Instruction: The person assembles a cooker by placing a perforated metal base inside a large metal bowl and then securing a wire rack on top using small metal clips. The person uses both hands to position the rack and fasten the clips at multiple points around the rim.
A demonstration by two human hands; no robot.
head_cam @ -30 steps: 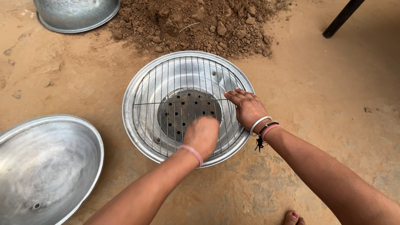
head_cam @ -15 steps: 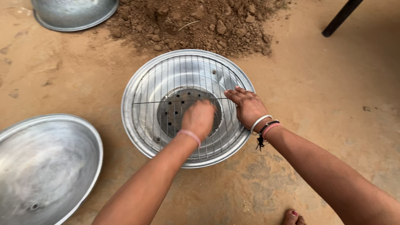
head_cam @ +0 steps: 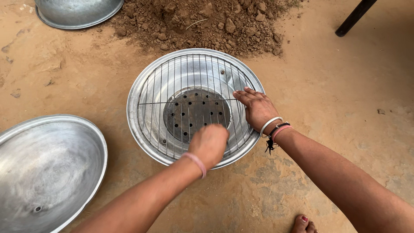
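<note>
Left hand point(head_cam: 210, 144) is curled into a loose fist over the near side of the wire grill rack point(head_cam: 194, 105); fingers are turned under, so can't tell if it's pinching a wire or just resting there. Right hand point(head_cam: 257, 108) lies flat and released, fingers spread, on the rack's right edge, w/ wrist bands just behind it.

Rack sits inside the round metal basin point(head_cam: 142, 77), bearing on the basin's sloped wall just below the rim, above a perforated plate point(head_cam: 196, 113) in the bottom. Basin stands on bare dirt floor, roughly mid-view.

Handling, as a guess: rack is thin wire, prob. light and fairly stiff but springy, likely to flex or tip if lifted from one side only. Best hold looks like the outer ring wire at two opposite points, or hooking fingers through the bars. Basin is thin sheet metal, smooth, prob. light and slippery; rim edge may be sharp-ish, and it could skid on the dirt if pushed.

Room: soil heap point(head_cam: 202, 19) almost touches the basin's far rim, so little clearance there. A second, bigger basin point(head_cam: 51, 168) lies near, to the left. Third basin point(head_cam: 75, 13) at the far left, well apart. Dark leg or pole point(head_cam: 353, 18) far right. Open floor to the right; the person's foot point(head_cam: 302, 224) is at the near edge.
</note>
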